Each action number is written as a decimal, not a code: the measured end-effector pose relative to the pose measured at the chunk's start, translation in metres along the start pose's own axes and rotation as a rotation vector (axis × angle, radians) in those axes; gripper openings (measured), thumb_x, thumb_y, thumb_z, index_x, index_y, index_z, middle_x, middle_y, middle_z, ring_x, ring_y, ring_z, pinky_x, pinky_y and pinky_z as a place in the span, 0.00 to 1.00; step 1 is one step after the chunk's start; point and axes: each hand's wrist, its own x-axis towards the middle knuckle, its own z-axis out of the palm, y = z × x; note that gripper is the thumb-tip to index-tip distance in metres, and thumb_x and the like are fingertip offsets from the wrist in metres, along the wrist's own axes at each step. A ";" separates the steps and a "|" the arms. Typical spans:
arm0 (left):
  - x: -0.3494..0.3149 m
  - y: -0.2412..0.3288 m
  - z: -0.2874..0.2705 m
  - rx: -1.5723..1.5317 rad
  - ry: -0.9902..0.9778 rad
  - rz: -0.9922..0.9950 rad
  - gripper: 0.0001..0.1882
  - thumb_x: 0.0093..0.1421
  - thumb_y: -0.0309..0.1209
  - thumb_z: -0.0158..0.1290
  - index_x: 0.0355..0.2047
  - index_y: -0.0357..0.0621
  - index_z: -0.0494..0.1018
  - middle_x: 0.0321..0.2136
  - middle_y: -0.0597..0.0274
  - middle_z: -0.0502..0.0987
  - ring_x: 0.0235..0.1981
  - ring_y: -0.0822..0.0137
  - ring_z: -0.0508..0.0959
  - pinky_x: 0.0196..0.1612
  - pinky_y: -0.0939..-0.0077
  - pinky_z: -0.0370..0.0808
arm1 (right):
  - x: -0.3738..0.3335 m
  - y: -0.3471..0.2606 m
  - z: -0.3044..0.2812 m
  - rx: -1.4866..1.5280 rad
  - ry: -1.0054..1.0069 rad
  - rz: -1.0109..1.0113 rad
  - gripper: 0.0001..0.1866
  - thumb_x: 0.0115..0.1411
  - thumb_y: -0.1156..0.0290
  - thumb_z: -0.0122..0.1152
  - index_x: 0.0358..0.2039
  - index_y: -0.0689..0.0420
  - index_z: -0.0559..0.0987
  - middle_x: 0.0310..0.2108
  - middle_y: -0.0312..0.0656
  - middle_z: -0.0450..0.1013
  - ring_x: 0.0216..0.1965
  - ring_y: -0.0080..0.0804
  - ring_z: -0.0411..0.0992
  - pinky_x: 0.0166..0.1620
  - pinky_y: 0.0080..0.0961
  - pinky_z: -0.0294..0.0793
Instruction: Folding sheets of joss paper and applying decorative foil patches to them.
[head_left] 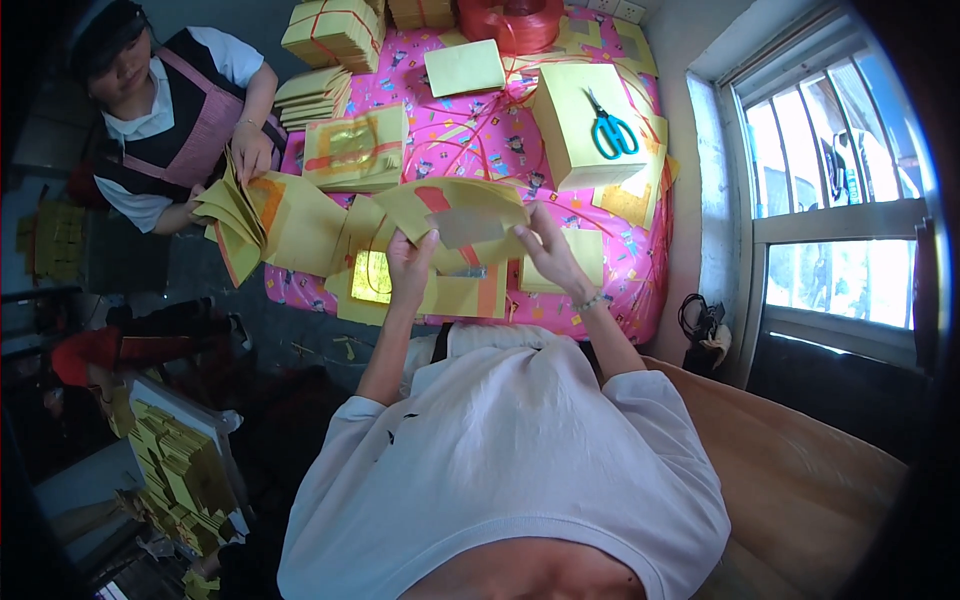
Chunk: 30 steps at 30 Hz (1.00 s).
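Between my two hands a yellow paper sheet [400, 205] with a red band and a silvery patch is held up, bowed in the middle. My left hand [410, 258] pinches its lower left edge, thumb on top. At its right end, my right hand [549, 250] grips the edge; a bracelet circles that wrist. Below lie more yellow sheets [435, 298], one bearing a shiny gold square [371, 276]. To the right, a yellow sheet stack [575, 262] lies partly behind my right hand.
Teal-handled scissors [613, 137] rest on a tall yellow paper block [568, 125]. A red twine roll [510, 22] sits at the back of the pink patterned tablecloth [480, 135]. At left, a co-worker [175, 110] handles yellow sheets [235, 225]. A barred window [840, 160] is at right.
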 end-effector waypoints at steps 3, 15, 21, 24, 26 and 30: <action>0.002 0.011 -0.002 0.021 -0.058 0.045 0.10 0.61 0.22 0.53 0.44 0.40 0.72 0.39 0.68 0.75 0.40 0.77 0.73 0.48 0.80 0.70 | -0.010 -0.007 0.011 -0.050 0.067 -0.004 0.08 0.65 0.81 0.50 0.43 0.59 0.66 0.38 0.36 0.65 0.44 0.22 0.66 0.48 0.22 0.66; -0.002 -0.006 -0.017 0.289 -0.115 0.246 0.21 0.57 0.23 0.57 0.50 0.40 0.64 0.40 0.62 0.71 0.39 0.74 0.72 0.45 0.80 0.70 | -0.016 0.005 0.031 0.285 0.025 -0.057 0.20 0.56 0.80 0.62 0.47 0.59 0.67 0.44 0.37 0.66 0.48 0.24 0.66 0.54 0.22 0.66; 0.001 -0.014 -0.015 0.155 -0.143 0.022 0.19 0.60 0.29 0.54 0.49 0.38 0.63 0.35 0.62 0.71 0.35 0.73 0.73 0.41 0.80 0.71 | -0.012 0.016 0.036 0.349 0.046 -0.018 0.25 0.51 0.72 0.71 0.45 0.58 0.67 0.41 0.35 0.66 0.44 0.21 0.67 0.48 0.20 0.67; 0.003 -0.013 -0.015 0.228 -0.193 0.121 0.19 0.60 0.29 0.54 0.49 0.38 0.62 0.34 0.63 0.70 0.35 0.74 0.73 0.40 0.81 0.71 | -0.011 0.011 0.035 0.258 0.051 -0.049 0.24 0.51 0.71 0.71 0.44 0.58 0.67 0.39 0.34 0.67 0.41 0.20 0.67 0.46 0.19 0.68; 0.004 -0.013 -0.015 0.220 -0.192 0.121 0.19 0.60 0.27 0.54 0.49 0.38 0.62 0.34 0.63 0.70 0.35 0.75 0.72 0.40 0.82 0.70 | -0.010 0.003 0.036 0.248 0.048 -0.057 0.23 0.51 0.72 0.71 0.43 0.58 0.68 0.37 0.33 0.67 0.40 0.20 0.67 0.45 0.19 0.68; 0.008 -0.013 -0.015 0.230 -0.199 0.191 0.17 0.60 0.23 0.53 0.48 0.38 0.63 0.36 0.63 0.71 0.37 0.74 0.73 0.43 0.81 0.70 | -0.007 -0.004 0.037 0.227 0.076 -0.079 0.18 0.55 0.75 0.66 0.43 0.58 0.68 0.37 0.33 0.68 0.39 0.19 0.67 0.45 0.19 0.69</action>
